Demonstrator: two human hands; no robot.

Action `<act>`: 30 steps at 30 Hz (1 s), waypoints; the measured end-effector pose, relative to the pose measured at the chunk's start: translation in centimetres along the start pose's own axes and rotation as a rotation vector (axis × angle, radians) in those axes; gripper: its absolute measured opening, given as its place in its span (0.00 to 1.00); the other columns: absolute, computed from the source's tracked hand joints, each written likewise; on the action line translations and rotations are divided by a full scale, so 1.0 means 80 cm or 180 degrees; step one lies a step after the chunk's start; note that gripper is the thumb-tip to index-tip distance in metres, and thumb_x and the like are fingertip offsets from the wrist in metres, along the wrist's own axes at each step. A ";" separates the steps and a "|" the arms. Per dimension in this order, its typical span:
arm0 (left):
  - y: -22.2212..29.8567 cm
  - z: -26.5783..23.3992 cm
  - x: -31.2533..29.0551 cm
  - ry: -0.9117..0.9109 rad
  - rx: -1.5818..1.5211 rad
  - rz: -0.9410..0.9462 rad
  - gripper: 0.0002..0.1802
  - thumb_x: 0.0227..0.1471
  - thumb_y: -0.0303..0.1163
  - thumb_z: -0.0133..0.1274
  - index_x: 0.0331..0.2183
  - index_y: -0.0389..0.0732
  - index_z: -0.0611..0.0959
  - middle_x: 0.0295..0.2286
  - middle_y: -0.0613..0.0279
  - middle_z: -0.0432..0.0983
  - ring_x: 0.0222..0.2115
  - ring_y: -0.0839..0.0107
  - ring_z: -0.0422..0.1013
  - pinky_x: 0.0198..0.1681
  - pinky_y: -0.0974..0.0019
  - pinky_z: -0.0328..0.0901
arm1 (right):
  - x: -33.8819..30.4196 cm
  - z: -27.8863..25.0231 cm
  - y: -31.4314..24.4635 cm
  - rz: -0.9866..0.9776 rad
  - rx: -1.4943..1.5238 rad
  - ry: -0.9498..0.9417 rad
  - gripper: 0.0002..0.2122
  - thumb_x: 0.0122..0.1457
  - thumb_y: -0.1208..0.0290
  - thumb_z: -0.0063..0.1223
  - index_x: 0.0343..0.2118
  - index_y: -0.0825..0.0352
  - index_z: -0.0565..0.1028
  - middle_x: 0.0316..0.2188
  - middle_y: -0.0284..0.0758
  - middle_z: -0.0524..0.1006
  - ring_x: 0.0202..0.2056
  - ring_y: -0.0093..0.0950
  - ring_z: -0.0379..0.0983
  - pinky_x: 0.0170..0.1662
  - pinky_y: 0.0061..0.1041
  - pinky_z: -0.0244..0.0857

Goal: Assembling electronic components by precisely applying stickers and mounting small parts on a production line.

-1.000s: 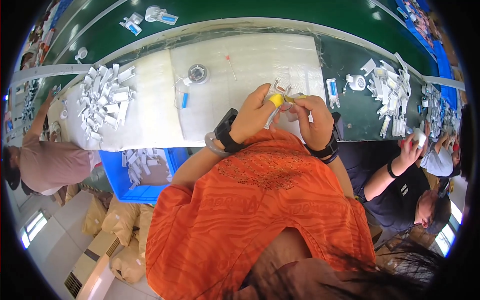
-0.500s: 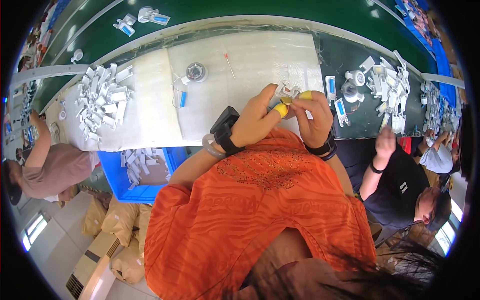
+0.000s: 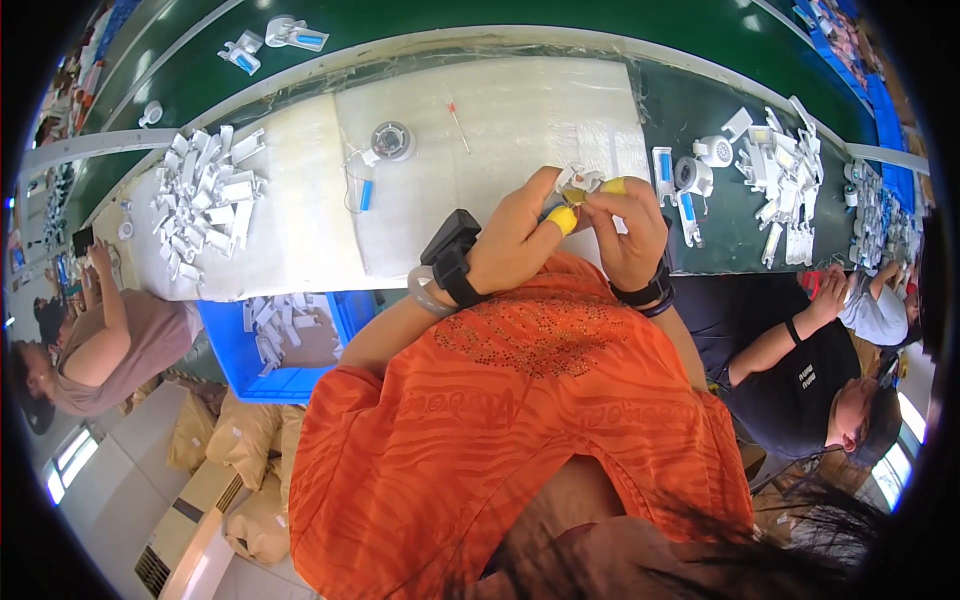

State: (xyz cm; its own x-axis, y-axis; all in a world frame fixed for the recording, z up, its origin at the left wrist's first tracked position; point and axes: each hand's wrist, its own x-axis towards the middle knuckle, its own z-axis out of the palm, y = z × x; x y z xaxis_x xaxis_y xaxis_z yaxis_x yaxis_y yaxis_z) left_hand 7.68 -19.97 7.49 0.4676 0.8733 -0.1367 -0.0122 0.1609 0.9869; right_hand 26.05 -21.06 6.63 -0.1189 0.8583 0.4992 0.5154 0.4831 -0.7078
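The fingers of the left hand (image 3: pixel 515 245) are clamped on a small white plastic part (image 3: pixel 578 180), which is located in front of the chest, above the near edge of the tabletop (image 3: pixel 720 252). The part is irregular, with projecting tabs; its lower portion is hidden. The thumb and index finger of the right hand (image 3: pixel 628 225) close on its right end. Yellow covers fit over the left thumb tip and a right fingertip.

Beyond the hands, a smooth, slightly creased white sheet (image 3: pixel 430 175) covers the middle of the green tabletop. It carries a slim rod (image 3: pixel 459 127) with a red end, a round grey-and-white housing (image 3: pixel 393 141) and a wired blue cylinder (image 3: pixel 366 195). A loose pile of angular white pieces (image 3: pixel 210 190) lies to the left; a second pile (image 3: pixel 780 165) lies to the right, near two round white units (image 3: pixel 713 151).

Below the left edge sits a rigid blue bin (image 3: pixel 235 370) of white pieces. Wrinkled tan sacks (image 3: pixel 235 435) stand on the floor. A co-worker is positioned on each side.
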 end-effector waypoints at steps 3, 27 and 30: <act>-0.006 0.002 0.001 0.0117 0.0031 0.0220 0.16 0.53 0.28 0.48 0.43 0.33 0.68 0.30 0.47 0.72 0.29 0.58 0.71 0.33 0.63 0.65 | -0.002 0.002 0.002 0.0126 0.0106 0.0006 0.12 0.45 0.85 0.61 0.33 0.65 0.78 0.31 0.36 0.73 0.34 0.34 0.70 0.35 0.28 0.66; -0.001 0.001 0.012 0.0528 0.0427 -0.0062 0.09 0.58 0.25 0.43 0.38 0.34 0.76 0.27 0.51 0.77 0.27 0.64 0.76 0.32 0.67 0.68 | 0.005 0.014 0.014 -0.0196 -0.0256 0.0018 0.10 0.45 0.80 0.62 0.32 0.64 0.77 0.29 0.35 0.74 0.35 0.36 0.70 0.41 0.33 0.64; -0.023 -0.015 0.032 0.0362 0.0032 -0.0390 0.12 0.61 0.32 0.41 0.41 0.37 0.75 0.27 0.60 0.76 0.22 0.76 0.71 0.24 0.72 0.66 | 0.014 0.008 0.032 -0.0273 -0.0341 -0.0198 0.10 0.47 0.77 0.62 0.34 0.66 0.76 0.29 0.35 0.76 0.35 0.36 0.72 0.41 0.32 0.65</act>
State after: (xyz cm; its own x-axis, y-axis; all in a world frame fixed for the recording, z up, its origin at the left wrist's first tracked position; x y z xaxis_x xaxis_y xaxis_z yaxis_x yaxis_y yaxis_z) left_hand 7.84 -17.49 5.23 0.3621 0.8939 -0.2642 0.0479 0.2652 0.9630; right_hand 26.69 -18.73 5.02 -0.2170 0.8254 0.5212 0.5883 0.5367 -0.6049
